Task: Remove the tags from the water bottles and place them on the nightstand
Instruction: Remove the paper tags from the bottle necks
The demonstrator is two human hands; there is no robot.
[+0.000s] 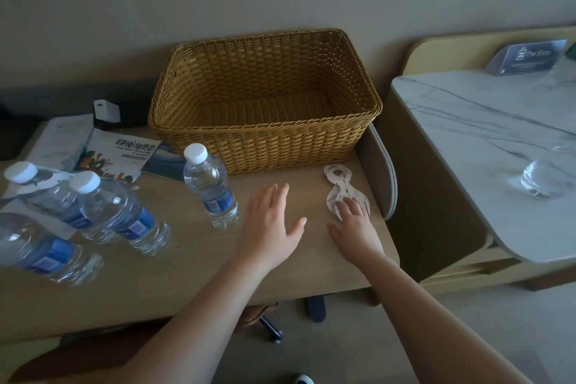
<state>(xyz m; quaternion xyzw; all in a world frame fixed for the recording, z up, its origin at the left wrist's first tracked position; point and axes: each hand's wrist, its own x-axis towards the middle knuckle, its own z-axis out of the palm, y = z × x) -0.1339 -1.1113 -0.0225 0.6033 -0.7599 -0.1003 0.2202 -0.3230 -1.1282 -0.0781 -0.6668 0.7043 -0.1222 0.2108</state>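
Several clear water bottles with white caps and blue labels stand on the wooden nightstand [187, 259]. One bottle [210, 185] stands alone in front of the basket, with no tag on its neck. At the far left a bottle [37, 190] still wears a white paper tag [51, 180] around its neck. Two more bottles [118, 212] [40, 249] stand beside it. A small pile of white paper tags [338, 188] lies at the table's right end. My right hand [355, 224] rests its fingertips flat on that pile. My left hand [269, 227] hovers open, palm down, between the lone bottle and the tags.
A large woven basket [265, 140] stands empty at the back of the nightstand. Brochures [115, 154] and a white charger [106, 110] lie at the back left. To the right is a marble-topped counter [483, 140] with an upturned glass [548, 176] and a sign [526, 56].
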